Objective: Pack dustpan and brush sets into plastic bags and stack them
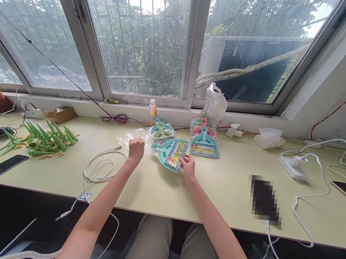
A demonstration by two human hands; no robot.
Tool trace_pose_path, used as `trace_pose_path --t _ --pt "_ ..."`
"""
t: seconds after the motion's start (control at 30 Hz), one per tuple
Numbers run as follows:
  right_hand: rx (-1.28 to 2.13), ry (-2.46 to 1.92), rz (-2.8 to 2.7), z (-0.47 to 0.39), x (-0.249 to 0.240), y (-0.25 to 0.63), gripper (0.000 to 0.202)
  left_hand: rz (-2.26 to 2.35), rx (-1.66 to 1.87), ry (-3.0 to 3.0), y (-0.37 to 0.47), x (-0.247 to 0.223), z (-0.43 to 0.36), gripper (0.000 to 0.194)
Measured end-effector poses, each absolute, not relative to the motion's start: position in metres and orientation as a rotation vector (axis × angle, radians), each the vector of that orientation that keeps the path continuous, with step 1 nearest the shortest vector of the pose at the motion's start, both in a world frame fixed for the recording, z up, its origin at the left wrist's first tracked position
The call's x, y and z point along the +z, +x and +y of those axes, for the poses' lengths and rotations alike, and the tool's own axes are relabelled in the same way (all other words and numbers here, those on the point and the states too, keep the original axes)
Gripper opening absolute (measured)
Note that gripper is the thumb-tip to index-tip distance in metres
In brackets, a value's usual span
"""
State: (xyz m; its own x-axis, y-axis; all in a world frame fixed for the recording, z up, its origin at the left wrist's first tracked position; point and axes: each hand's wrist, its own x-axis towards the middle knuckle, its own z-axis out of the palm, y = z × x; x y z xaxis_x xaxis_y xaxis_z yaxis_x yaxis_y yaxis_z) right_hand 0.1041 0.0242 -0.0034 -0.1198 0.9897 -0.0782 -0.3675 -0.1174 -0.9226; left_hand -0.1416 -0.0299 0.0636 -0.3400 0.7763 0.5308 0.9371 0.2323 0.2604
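My right hand (188, 167) grips a turquoise mini dustpan and brush set (166, 151) by its brush side, fingers on the printed label. The set is tilted, its handle pointing left. My left hand (136, 148) is closed in a fist left of the set's handle. Clear plastic film (125, 139) shows behind and beside this fist; whether the fingers pinch it is hidden. Behind the held set lie more dustpan sets (163, 131) in turquoise and green. To the right is a row of bagged sets (205, 143), turquoise in front, pink and green behind.
A coiled white cable (98, 175) lies left of my left arm. Further left is a pile of green pointed pieces (46, 139). A drink bottle (152, 111) and white bag (215, 102) stand by the window. A blurred dark device (264, 201) and power strip (294, 169) lie right.
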Motion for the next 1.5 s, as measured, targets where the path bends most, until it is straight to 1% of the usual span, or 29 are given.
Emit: trace_pose_path --t 0.1,0.17,0.27,0.37,0.4,0.43,0.47,0.53,0.57,0.6,0.63,0.67,0.73,0.8,0.97,1.13,1.3,1.37,1.43,1.5 --pt "1.631 -0.844 -0.971 0.019 -0.006 0.098 0.052 -2.183 -0.611 -1.644 -0.124 0.064 -0.022 0.037" --pt "1.683 -0.788 -0.988 0.017 -0.007 0.094 0.055 -2.113 -0.584 -1.683 -0.112 0.063 -0.019 0.037" --pt "1.679 -0.772 -0.939 0.017 -0.009 0.091 0.055 -1.993 -0.77 -1.71 -0.1 0.057 -0.016 0.031" --pt "1.641 -0.81 -0.808 0.023 -0.011 0.093 0.052 -1.93 -1.093 -1.623 -0.091 0.047 -0.015 0.025" --pt "1.631 -0.823 -0.766 0.026 -0.012 0.094 0.05 -1.922 -1.216 -1.562 -0.088 0.043 -0.014 0.027" --pt "1.622 -0.835 -0.729 0.028 -0.012 0.095 0.048 -1.915 -1.351 -1.479 -0.086 0.039 -0.013 0.036" --pt "1.613 -0.846 -0.696 0.031 -0.013 0.096 0.047 -1.908 -1.494 -1.37 -0.084 0.036 -0.013 0.051" --pt "1.589 -0.864 -0.645 0.036 -0.015 0.097 0.044 -1.885 -1.79 -1.094 -0.082 0.032 -0.01 0.088" --pt "1.576 -0.868 -0.626 0.039 -0.016 0.098 0.043 -1.87 -1.947 -0.962 -0.083 0.03 -0.009 0.1" --pt "1.565 -0.868 -0.612 0.04 -0.016 0.098 0.042 -1.866 -2.121 -0.869 -0.085 0.029 -0.007 0.105" --pt "1.557 -0.862 -0.605 0.042 -0.017 0.099 0.042 -1.879 -2.321 -0.838 -0.088 0.028 -0.006 0.103" --pt "1.553 -0.85 -0.605 0.044 -0.017 0.1 0.042 -1.91 -2.544 -0.877 -0.091 0.026 -0.004 0.095" --pt "1.554 -0.823 -0.616 0.047 -0.017 0.102 0.042 -2.011 -2.959 -1.147 -0.098 0.023 -0.001 0.076" --pt "1.564 -0.798 -0.651 0.049 -0.014 0.105 0.043 -2.086 -3.163 -1.488 -0.101 0.018 0.002 0.068" --pt "1.579 -0.809 -0.787 0.049 -0.007 0.11 0.043 -2.159 -3.128 -1.719 -0.084 0.004 0.002 0.071" --pt "1.481 -0.836 -0.724 0.037 -0.006 0.108 0.041 -2.233 -3.002 -2.096 -0.057 -0.01 -0.005 0.059" --pt "1.422 -0.859 -0.659 0.03 -0.007 0.104 0.044 -2.291 -3.038 -2.161 -0.044 -0.015 -0.002 0.055" --pt "1.409 -0.873 -0.624 0.03 -0.007 0.103 0.043 -2.328 -3.085 -2.093 -0.042 -0.012 0.0 0.054" --pt "1.414 -0.89 -0.598 0.03 -0.008 0.102 0.042 -2.299 -3.138 -1.961 -0.039 -0.009 0.002 0.057" --pt "1.426 -0.9 -0.589 0.029 -0.009 0.1 0.04 -2.214 -3.143 -1.893 -0.035 -0.007 0.0 0.068"
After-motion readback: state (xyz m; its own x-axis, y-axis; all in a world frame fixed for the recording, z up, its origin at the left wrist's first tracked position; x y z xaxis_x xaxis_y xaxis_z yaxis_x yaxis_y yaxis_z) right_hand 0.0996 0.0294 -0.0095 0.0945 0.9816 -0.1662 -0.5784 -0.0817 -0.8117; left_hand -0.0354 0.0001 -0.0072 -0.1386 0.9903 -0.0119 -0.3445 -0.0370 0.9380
